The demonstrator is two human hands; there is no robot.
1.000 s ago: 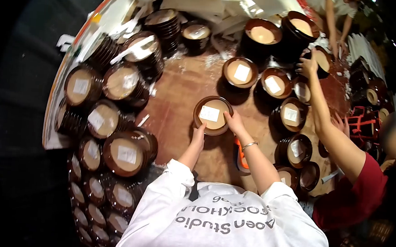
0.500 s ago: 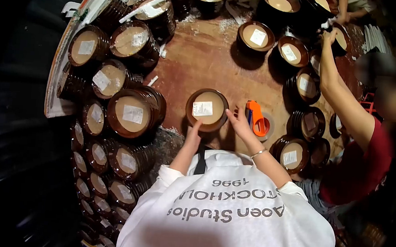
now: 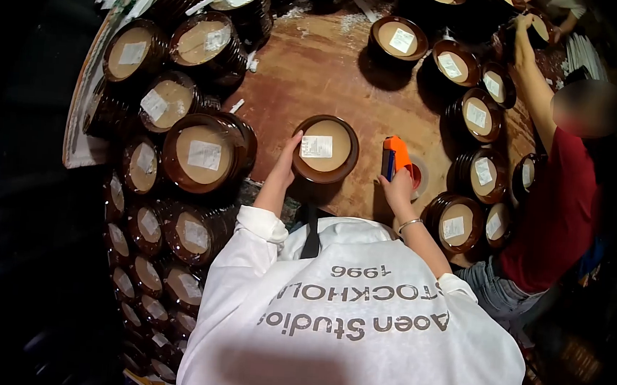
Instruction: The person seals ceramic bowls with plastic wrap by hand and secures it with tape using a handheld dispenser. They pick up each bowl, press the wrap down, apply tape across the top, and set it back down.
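A brown-rimmed bowl with a tan inside and a white label stands on the wooden table. My left hand rests against the bowl's left side, its fingers along the rim. To the right of the bowl, my right hand is closed round the near end of an orange and blue tape dispenser. A roll of clear tape shows just to the right of the dispenser. The fingertips of my right hand are partly hidden.
Stacks of labelled bowls line the left side, with more stacks on the right. White foam scraps lie at the back left. A co-worker in a red shirt reaches toward bowls at the back right.
My right hand has left the bowl and taken hold of the tape dispenser. My left hand has shifted to the bowl's left side. The co-worker's arm has moved back and to the right.
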